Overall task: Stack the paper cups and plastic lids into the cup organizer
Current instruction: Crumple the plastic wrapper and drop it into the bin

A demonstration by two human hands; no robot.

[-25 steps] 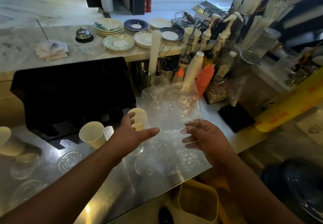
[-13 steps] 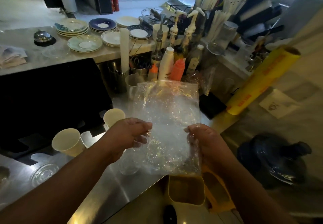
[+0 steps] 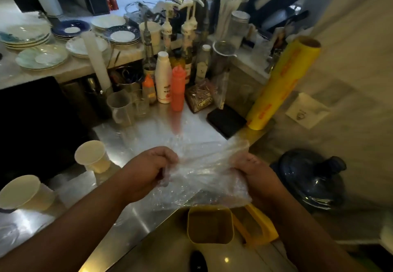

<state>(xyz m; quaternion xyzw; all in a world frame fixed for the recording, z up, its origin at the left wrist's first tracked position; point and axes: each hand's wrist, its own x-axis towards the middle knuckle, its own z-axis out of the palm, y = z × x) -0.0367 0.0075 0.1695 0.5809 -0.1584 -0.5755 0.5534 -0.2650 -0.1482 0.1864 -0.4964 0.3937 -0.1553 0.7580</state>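
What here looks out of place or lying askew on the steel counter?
Two paper cups lie tipped on their sides near the counter's left edge: one by the black organizer, another closer to the camera. Both hands, left and right, grip a crumpled clear plastic bag instead.

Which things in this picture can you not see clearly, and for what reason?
- Clear plastic bag, head view: whether anything is inside cannot be told; it is crumpled, and both hands cover its ends.
- Left hand and right hand: fingertips hidden in the folds.
- Nearest paper cup: cut off by the left edge.
- Syrup bottle labels: blurred, unreadable.
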